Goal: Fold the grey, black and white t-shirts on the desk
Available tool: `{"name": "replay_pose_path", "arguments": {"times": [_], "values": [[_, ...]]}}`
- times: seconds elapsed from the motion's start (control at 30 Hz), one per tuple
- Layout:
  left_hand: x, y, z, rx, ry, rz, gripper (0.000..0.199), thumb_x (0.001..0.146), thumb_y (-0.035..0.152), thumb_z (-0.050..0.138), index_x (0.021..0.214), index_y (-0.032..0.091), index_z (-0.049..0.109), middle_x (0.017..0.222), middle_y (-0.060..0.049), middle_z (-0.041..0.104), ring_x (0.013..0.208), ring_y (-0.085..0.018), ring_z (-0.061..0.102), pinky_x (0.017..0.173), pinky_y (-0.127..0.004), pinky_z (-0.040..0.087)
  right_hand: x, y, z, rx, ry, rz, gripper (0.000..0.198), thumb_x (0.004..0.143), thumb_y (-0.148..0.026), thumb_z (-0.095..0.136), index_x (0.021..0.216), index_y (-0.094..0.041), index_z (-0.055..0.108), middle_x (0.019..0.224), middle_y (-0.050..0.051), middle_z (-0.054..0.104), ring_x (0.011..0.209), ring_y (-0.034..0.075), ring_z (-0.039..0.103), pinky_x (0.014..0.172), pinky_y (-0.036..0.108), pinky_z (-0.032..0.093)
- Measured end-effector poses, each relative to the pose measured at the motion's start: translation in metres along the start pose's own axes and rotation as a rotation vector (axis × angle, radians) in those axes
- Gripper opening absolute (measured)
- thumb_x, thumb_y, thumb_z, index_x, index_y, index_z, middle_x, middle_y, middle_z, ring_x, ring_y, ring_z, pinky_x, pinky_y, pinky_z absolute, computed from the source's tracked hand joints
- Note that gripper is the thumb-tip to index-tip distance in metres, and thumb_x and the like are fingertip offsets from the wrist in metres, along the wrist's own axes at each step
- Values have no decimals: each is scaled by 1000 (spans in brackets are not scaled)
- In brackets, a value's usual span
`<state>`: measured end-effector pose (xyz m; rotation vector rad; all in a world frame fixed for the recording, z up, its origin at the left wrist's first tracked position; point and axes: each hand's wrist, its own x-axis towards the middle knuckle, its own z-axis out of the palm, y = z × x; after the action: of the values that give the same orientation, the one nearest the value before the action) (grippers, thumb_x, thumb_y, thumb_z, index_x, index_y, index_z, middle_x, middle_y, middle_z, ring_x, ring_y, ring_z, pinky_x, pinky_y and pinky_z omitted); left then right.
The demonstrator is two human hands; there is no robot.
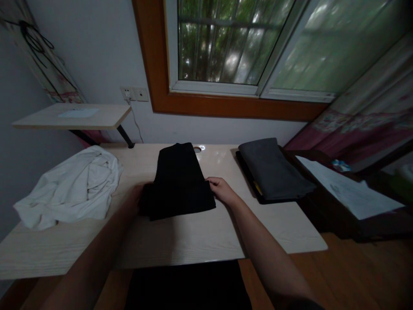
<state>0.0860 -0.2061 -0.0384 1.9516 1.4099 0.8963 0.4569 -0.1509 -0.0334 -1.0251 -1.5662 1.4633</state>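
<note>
The grip of my right hand (220,188) is pinching the right edge of the folded black cloth (180,185), which is lying on the table (200,241) between a crumpled white cloth (74,185) and a folded grey cloth (274,172). My left hand (138,193) is meeting its left edge in shadow; I cannot tell whether it is gripping.

Dim daylight from the sliding window (222,47) beyond the right hand (222,189) glints on the desktop (222,162) past it. Shadow dims the left hand (138,193); the black garment (180,189) between them shows little detail.
</note>
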Motion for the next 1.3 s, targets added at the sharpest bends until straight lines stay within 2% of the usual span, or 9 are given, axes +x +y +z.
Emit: {"name": "replay_pose_path", "arguments": {"times": [0.1, 0.23, 0.37, 0.47, 0.6, 0.8, 0.93, 1.17, 1.3], "values": [[5, 1, 2, -119, 178, -121, 41, 90, 42, 47, 116, 19, 68, 112, -10, 76, 109, -31, 69, 94, -46, 57, 2, 1, 5, 49, 96, -18, 39, 86, -57, 67, 76, -20, 60, 62, -6, 52, 55, 10, 44, 53, 23, 38], [21, 10, 5, -139, 294, -237, 48, 92, 48, 51, 132, 19, 53, 112, -9, 74, 95, -25, 71, 86, -43, 59, 10, 7, 5, -198, 236, -102, 34, 93, -50, 57, 76, -21, 59, 68, -4, 55, 66, 14, 50, 64, 25, 43], [27, 6, 9, -73, 274, -143, 49, 86, 34, 59, 132, 19, 52, 126, -12, 67, 95, -22, 70, 86, -42, 59, 14, 11, 1, -394, 259, -204, 24, 86, -31, 63, 109, -22, 68, 97, 1, 70, 84, 18, 62, 81, 31, 50], [25, 0, 11, 59, 237, -2, 52, 79, 21, 57, 131, 19, 57, 134, -13, 61, 116, -26, 64, 103, -49, 53, 13, 10, -2, -466, 221, -338, 48, 80, -16, 64, 127, -25, 66, 119, 6, 68, 107, 21, 64, 96, 37, 50], [22, 0, 10, 113, 140, 49, 62, 80, 16, 53, 141, 21, 52, 139, -11, 60, 129, -27, 58, 113, -52, 45, 11, 8, -5, -561, 91, -375, 59, 77, -6, 61, 131, -29, 68, 122, 6, 70, 115, 23, 63, 104, 41, 48], [14, 3, -5, 140, 59, -21, 59, 88, 21, 50, 146, 22, 48, 121, -8, 70, 99, -23, 67, 96, -46, 54, 8, 11, -11, -475, -12, -244, 47, 80, -19, 71, 127, -24, 72, 100, 5, 74, 91, 19, 67, 88, 35, 53], [8, 3, -12, 209, -31, 170, 66, 79, 14, 56, 144, 27, 54, 121, -6, 66, 105, -24, 62, 97, -46, 53, 3, 8, -16, -380, -162, -192, 50, 79, -30, 77, 127, -22, 71, 86, 2, 72, 75, 16, 62, 78, 31, 52], [8, 22, -4, 263, -48, 432, 63, 81, 5, 57, 136, 35, 63, 153, -6, 45, 141, -30, 42, 117, -57, 39, -1, -8, -21, -319, -273, -287, 53, 78, -23, 78, 130, -29, 71, 119, 7, 66, 106, 21, 61, 96, 37, 48], [10, 19, -3, 159, -88, 447, 53, 86, 11, 57, 134, 32, 64, 147, -7, 54, 140, -29, 46, 116, -56, 41, -2, -14, -24, -244, -297, -249, 47, 76, -24, 78, 123, -31, 75, 128, 7, 64, 117, 25, 59, 98, 40, 46]]}}
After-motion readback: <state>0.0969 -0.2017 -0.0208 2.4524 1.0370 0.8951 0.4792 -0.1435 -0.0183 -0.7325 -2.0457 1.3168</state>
